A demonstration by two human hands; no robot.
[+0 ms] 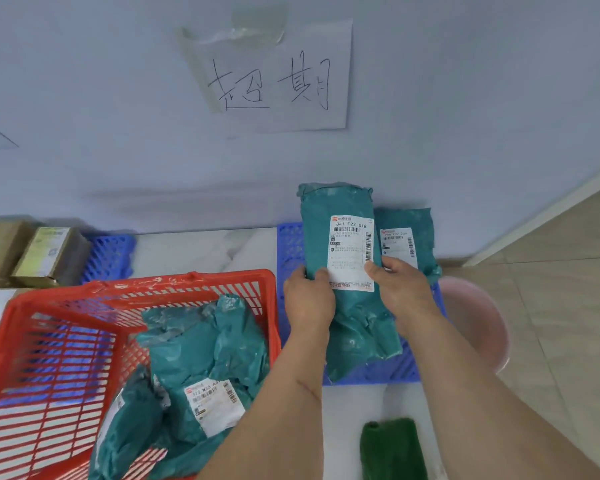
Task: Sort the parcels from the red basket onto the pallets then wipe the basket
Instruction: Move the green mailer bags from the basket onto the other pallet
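I hold a long teal parcel [340, 209] with a white shipping label upright above the right blue pallet [290, 244]. My left hand [309, 299] grips its left edge and my right hand [402, 289] grips its right edge. A second teal parcel [409, 230] lies on that pallet behind it. The red basket [49, 341] sits at the lower left, tilted, with a few teal parcels [201, 341] still inside, one showing a white label.
A left blue pallet [110, 256] carries brown cardboard boxes [45, 254]. A green cloth [392, 448] lies on the white floor strip near me. A pink basin [478, 317] stands right of the pallet. A handwritten paper sign [278, 81] hangs on the wall.
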